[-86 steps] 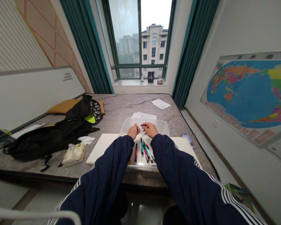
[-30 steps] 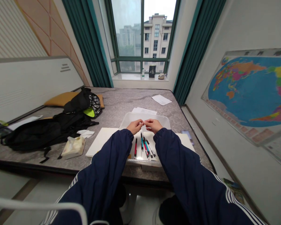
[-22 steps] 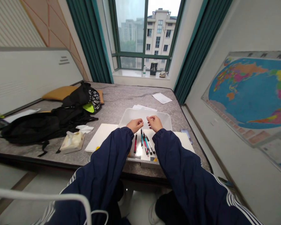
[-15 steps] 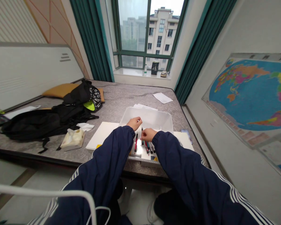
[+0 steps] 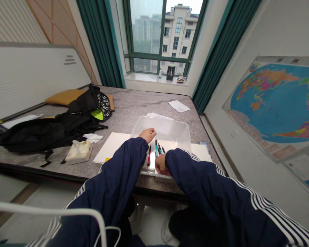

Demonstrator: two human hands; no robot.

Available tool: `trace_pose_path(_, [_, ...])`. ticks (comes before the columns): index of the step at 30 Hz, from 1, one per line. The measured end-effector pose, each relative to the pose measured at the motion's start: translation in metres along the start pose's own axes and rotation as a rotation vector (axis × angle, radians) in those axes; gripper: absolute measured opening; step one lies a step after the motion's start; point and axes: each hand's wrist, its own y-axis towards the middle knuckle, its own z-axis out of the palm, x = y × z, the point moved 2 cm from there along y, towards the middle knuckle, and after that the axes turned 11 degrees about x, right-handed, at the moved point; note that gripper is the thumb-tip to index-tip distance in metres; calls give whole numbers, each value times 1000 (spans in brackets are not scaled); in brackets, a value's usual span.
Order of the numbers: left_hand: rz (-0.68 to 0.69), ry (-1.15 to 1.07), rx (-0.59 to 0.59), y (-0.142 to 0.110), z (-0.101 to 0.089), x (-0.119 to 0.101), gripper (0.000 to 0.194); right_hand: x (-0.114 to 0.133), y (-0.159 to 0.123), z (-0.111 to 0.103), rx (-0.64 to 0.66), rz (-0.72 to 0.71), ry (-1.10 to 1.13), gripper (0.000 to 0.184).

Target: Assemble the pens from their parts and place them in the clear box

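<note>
1. Fingers of my right hand [image 5: 160,164] curl down onto the near ends of the pens [image 5: 156,152]; whether they grip one, I cannot tell.
2. My left hand [image 5: 148,134] hovers loosely closed just beyond the pens, holding nothing I can see.
3. The pens lie beside the clear bin [image 5: 170,128], on its near side.
4. A tissue pack [image 5: 78,152] sits well left of the bin.

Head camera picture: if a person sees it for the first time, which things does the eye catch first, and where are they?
First come the two dark blue sleeves reaching to a clear plastic tray at the table's near edge: the left hand is raised over it, and the right hand is low at the near ends of the coloured pens. Next is the bright world map on the right wall, then the black backpack lying on the left.
</note>
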Motion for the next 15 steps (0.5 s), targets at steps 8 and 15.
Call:
trace_pose_path(8, [-31,-33,-10,1,-1,1,24,27,-7,17,342,116,-255,22])
trace_pose_path(15, [-47,-104,-20,-8,-4,-4,25,36,-12,20,450,43,-507,27])
